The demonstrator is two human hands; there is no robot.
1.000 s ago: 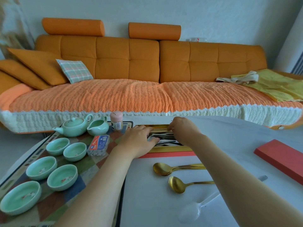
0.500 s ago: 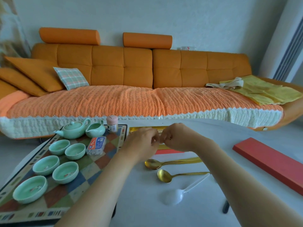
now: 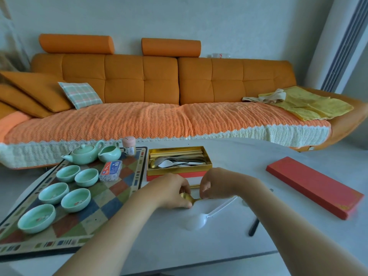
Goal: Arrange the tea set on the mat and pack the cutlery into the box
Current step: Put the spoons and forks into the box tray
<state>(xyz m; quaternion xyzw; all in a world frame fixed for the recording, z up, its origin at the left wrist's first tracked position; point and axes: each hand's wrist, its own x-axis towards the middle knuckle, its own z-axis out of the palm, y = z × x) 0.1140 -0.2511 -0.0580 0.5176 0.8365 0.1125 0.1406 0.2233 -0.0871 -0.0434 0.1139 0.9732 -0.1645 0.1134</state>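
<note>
Two bare forearms come into view from the bottom edge, each ending in a bare hand. No sleeve shows on either arm up to where the picture cuts them off. The left hand (image 3: 175, 191) wears no ring, watch, band or glove that can be seen. The right hand (image 3: 216, 183) is equally plain, with nothing at the wrist. Both forearms look smooth, without marks or tattoos. Fingernails are too small and blurred to describe.
</note>
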